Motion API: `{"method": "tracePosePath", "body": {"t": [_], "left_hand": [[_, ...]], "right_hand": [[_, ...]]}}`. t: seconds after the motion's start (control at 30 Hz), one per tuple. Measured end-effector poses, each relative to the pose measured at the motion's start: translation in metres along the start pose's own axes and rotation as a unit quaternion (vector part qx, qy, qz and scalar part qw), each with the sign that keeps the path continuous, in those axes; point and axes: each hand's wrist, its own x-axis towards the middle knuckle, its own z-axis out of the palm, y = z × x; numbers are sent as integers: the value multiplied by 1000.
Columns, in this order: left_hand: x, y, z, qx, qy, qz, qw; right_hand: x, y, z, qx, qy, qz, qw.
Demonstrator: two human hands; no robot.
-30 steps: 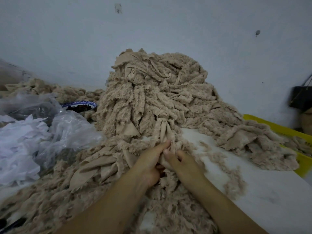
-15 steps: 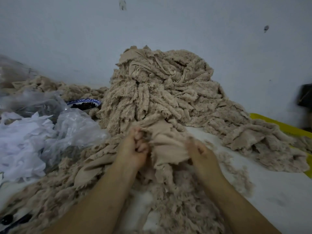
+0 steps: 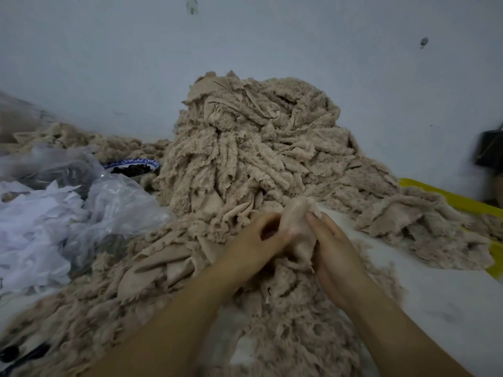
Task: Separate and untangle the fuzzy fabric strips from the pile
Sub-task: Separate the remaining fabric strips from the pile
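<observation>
A tall pile of beige fuzzy fabric strips (image 3: 253, 148) rises against the wall at the centre. More strips spread in front of it and under my arms. My left hand (image 3: 253, 246) and my right hand (image 3: 332, 248) meet just in front of the pile. Between them they hold one bunched fuzzy strip (image 3: 298, 227), lifted a little above the loose strips. My left fingers curl round its left side. My right fingers pinch its right edge. The strip's lower end hangs down between my wrists and merges with the heap below.
Crumpled clear plastic bags (image 3: 109, 205) with white scraps (image 3: 30, 229) lie at the left. A blue-rimmed bowl (image 3: 133, 167) with dark contents sits behind them. A yellow tray (image 3: 446, 197) edges the right side. White table surface (image 3: 435, 303) shows at the right. A dark bag (image 3: 490, 148) hangs by the wall.
My hands were spread apart with fabric stretched between them; now they have come together and gather one strip into a bunch. The view has shifted slightly.
</observation>
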Motion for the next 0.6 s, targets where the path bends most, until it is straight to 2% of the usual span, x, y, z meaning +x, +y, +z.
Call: {"method": "tracePosePath", "body": {"t": [0.17,0.27,0.37,0.43,0.5,0.57,0.6], "left_hand": [[0,-2,6,95,1,55,994],[2,1,4,104,64,81,989],[3,10,0,-68,176,30,982],[4,13,-7,-146,220,-1,964],[5,15,-14,-178,258,-15,950],[6,14,-21,-186,304,-27,934],[6,13,-25,-203,325,-27,923]], "right_hand": [[0,-2,1,-24,12,-4,1000],[2,-6,-2,-31,21,-31,999],[-1,-5,-2,-117,-54,-50,990],[-8,4,2,-247,-139,-30,959],[-15,9,11,-387,-177,-13,905],[-12,13,9,-469,-163,-62,866],[-10,11,6,-479,-120,-76,866]]}}
